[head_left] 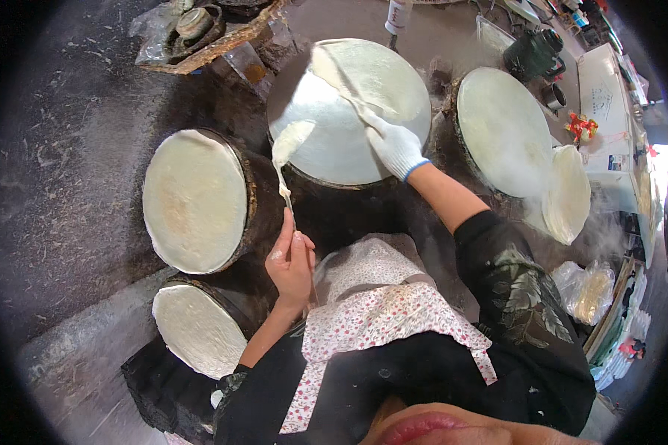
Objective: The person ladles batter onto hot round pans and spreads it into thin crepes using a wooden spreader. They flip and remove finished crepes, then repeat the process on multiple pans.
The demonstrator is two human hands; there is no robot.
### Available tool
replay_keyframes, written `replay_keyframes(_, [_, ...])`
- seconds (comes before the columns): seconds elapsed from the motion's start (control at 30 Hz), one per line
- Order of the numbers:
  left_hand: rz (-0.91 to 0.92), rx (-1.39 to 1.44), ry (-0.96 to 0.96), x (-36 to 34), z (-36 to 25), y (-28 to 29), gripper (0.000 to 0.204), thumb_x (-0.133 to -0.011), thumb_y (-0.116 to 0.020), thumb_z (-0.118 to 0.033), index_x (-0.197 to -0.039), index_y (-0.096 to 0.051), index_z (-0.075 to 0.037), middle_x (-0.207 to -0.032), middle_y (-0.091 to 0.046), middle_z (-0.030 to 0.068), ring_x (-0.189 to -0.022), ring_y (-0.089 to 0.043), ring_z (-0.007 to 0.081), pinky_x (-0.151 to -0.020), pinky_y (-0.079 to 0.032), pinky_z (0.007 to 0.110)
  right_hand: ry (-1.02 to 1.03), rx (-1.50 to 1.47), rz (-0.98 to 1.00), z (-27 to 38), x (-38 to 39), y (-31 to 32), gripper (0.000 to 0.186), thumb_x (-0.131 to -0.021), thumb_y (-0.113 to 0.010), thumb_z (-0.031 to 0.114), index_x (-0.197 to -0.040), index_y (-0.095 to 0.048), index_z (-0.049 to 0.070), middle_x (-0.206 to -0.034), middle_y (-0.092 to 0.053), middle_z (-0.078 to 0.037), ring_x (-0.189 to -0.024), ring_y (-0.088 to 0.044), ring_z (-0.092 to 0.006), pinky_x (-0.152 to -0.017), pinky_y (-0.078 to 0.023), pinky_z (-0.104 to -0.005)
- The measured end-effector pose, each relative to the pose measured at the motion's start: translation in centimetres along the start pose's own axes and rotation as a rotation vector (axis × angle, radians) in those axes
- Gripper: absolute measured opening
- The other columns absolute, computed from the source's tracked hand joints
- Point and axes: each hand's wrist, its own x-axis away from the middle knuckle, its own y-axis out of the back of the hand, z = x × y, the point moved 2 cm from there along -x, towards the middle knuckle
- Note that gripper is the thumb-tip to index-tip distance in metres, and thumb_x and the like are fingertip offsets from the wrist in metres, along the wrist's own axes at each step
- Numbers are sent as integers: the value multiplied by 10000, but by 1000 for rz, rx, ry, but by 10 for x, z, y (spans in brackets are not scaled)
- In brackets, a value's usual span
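Observation:
My left hand [292, 268] is closed on the thin handle of a spatula [291, 144], whose blade is coated in pale batter. The blade is over the near left edge of a round metal griddle [330, 152]. My right hand [393, 146], in a white knit glove, reaches over the same griddle with its fingers closed round the near end of a long, batter-coated spreader [339, 78]. The spreader points to the far left rim. A thin layer of batter [384, 74] covers the far right part; the near left part is bare shiny metal.
Round griddles with pale sheets stand at the left [193, 200], lower left [199, 330] and right [503, 130]. Steam rises around a stack of flat pancakes [568, 194] beside the right griddle. A dark jug [533, 53] and a metal cup [554, 96] are at the far right.

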Motion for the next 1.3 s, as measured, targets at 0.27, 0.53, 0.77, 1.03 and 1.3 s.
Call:
replay_keyframes(0.27, [-93,16,-5,17,-5,-32,479,-1114,-496,-32,-1593,-496,-52,-831,-620,8,-576,-483,38,-503,-408,200,22,121,-119,-35,-14,6,439,-1036,-550,346,-1470,-612,378,-936,-750,-238,-858,-749,-425,-830,-585,-521])
replay_keyframes(0.53, [-179,45,16,37,4,-72,493,-1123,-498,-56,-1615,-459,-54,-855,-622,10,-594,-493,38,-515,-419,201,2,-197,-56,-46,-29,38,391,-1042,-579,324,-1422,-665,364,-984,-770,-192,-856,-759,-378,-806,-612,-444])
replay_keyframes(0.77, [-274,23,11,44,9,-103,469,-1127,-514,-58,-1596,-494,-65,-833,-641,21,-580,-519,48,-491,-434,209,266,-247,243,-49,-42,29,393,-1010,-594,385,-1375,-723,316,-1205,-756,-196,-1077,-738,-372,-997,-562,-410])
replay_keyframes(1.03, [-317,28,84,54,10,-124,482,-1127,-504,-62,-1608,-465,-46,-862,-641,12,-607,-520,42,-514,-436,207,275,-275,288,-48,-63,50,451,-1019,-587,269,-1461,-648,207,-1290,-739,-208,-1096,-746,-323,-985,-553,-380])
replay_keyframes(1.3, [-421,-2,110,71,4,-136,485,-1118,-499,-43,-1603,-475,-47,-831,-639,20,-601,-527,45,-512,-434,204,131,-424,91,-71,-58,57,386,-1032,-627,269,-1375,-712,114,-1259,-772,-148,-1108,-740,-228,-1002,-550,-336])
